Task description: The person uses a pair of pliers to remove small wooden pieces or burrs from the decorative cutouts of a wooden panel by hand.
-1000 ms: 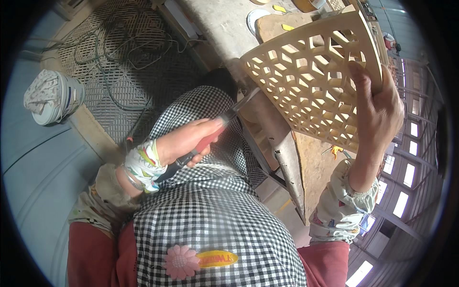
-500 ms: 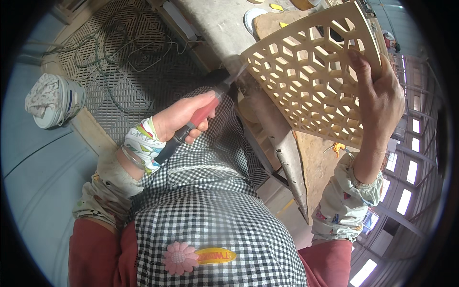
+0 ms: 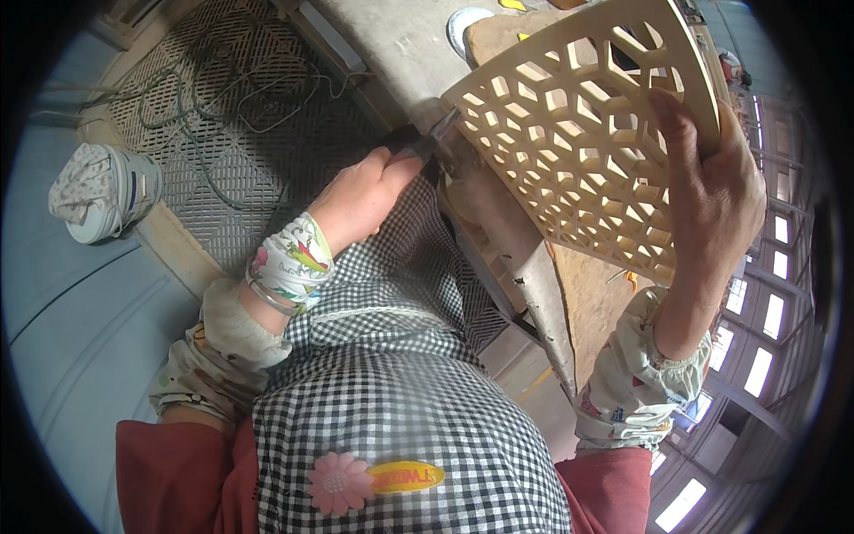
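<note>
My right hand (image 3: 716,196) grips a pale wooden-looking lattice panel (image 3: 692,58) by its right border. The thumb presses on the near face, and the other fingers are hidden behind. The panel is pierced with many angular holes and stands tilted above the workbench. My left hand (image 3: 366,196) is wrapped round a handheld tool with a dark collar and a narrow metal tip (image 3: 443,126). That tip meets the panel's left corner or lies just beside it; I cannot tell whether they touch. Most of the tool's handle is covered by my hand.
Beneath the panel, the bench (image 3: 391,44) has a worn, curled edge covering (image 3: 534,285). A round white-rimmed item (image 3: 458,31) and small yellow pieces (image 3: 513,4) lie on it. Cables (image 3: 184,111) cross the grated floor (image 3: 258,160). A cloth-topped bucket (image 3: 138,182) stands left.
My left hand has rolled over and moved up and right, so its back now hides the tool's red handle. The panel has shifted slightly with my right hand.
</note>
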`<state>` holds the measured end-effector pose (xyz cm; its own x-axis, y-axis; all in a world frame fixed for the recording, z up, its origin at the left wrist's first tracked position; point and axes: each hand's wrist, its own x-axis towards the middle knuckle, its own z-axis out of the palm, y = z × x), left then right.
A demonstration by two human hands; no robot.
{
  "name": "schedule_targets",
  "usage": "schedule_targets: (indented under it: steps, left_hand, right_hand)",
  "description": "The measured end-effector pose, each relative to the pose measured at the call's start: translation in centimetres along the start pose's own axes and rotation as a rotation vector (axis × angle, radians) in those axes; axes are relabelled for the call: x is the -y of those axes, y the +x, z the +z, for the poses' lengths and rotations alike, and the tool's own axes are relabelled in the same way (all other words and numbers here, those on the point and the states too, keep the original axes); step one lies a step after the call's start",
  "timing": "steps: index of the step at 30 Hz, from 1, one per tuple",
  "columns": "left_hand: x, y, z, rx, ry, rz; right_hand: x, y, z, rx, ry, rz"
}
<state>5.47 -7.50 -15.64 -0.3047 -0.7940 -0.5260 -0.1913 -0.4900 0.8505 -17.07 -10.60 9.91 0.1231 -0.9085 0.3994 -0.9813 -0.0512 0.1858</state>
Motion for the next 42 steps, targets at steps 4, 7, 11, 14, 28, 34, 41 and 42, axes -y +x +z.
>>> schedule_targets:
  steps: [4,7,11,14,28,34,41,42]
  left_hand:
    - [-1.0,-0.3,-0.3,0.088,-0.089,-0.068]
    - [-0.7,-0.1,-0.7,0.204,-0.179,-0.118]
    - [-1.3,-0.6,-1.9,0.347,-0.335,-0.280]
    - [-0.9,-0.3,-2.8,0.399,-0.401,-0.355]
    - [-1.5,-7.6,1.3,0.217,0.008,-0.042]
    - [-2.0,-6.3,4.1,-0.134,0.474,0.243]
    - [-2.2,-4.5,4.2,-0.174,0.853,0.860]
    - [-2.4,-4.5,4.5,-0.063,0.648,0.560]
  right_hand:
    - [-0.3,-0.1,0.0,0.033,-0.040,0.017]
    - [-0.5,-0.3,-0.1,0.030,-0.005,-0.008]
    - [-0.2,-0.5,-0.3,0.024,-0.027,-0.011]
    - [-0.4,-0.8,-0.1,0.028,-0.043,-0.005]
    - [-1.0,-1.4,-0.5,0.001,-0.151,0.094]
    - [-0.3,-2.5,-1.0,-0.112,-0.141,-0.006]
    - [3.1,-3.9,-2.3,-0.215,-0.302,-0.070]
    - [2.3,-4.2,-2.0,-0.296,-0.280,-0.133]
